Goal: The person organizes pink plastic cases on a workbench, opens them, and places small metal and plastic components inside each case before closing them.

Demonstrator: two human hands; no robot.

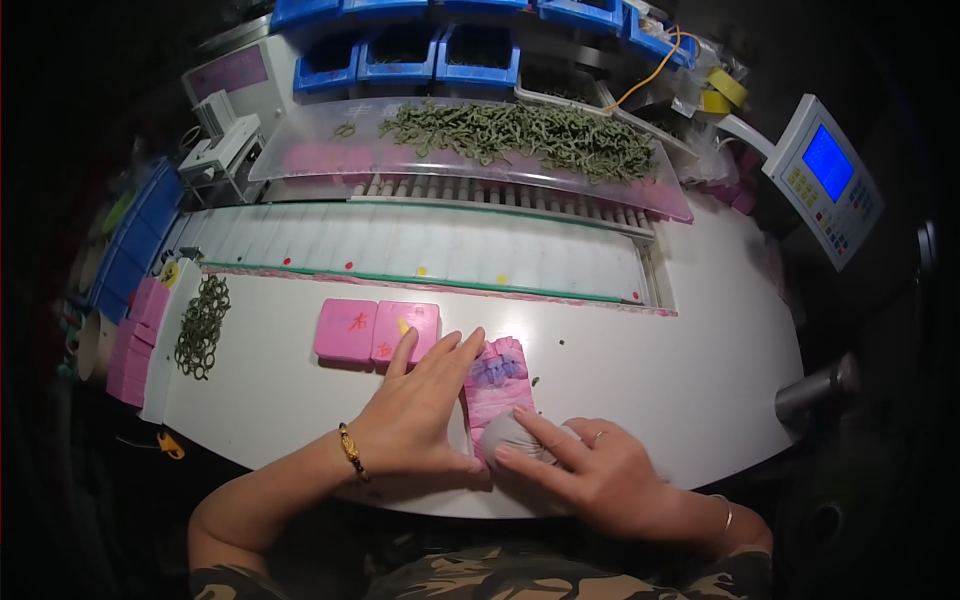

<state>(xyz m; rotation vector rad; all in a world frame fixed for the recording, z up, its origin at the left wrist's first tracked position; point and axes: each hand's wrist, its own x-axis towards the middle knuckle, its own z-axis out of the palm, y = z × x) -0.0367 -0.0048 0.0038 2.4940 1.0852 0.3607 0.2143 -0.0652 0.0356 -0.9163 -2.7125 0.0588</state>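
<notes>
My left hand (428,405) lies with its fingers spread along the left side of a pink slab (500,400), touching its edge. The slab has a ragged, crinkled top and blue marks at its far end. Over the slab's near end, my right hand (610,465) grips a rounded grey-white pouch (515,440), its fingers resting on top. The pouch hides the slab's near part. Just beyond my left fingertips, two smooth pink blocks (347,328) with red and yellow marks sit side by side on the table.
A heap of green ring-like pieces (530,138) covers a translucent sheet at the back. More rings (202,330) lie at the left. A white conveyor (420,250) crosses behind the blocks. Blue bins (477,58) stand farther back, and a control panel (826,180) stands at the right.
</notes>
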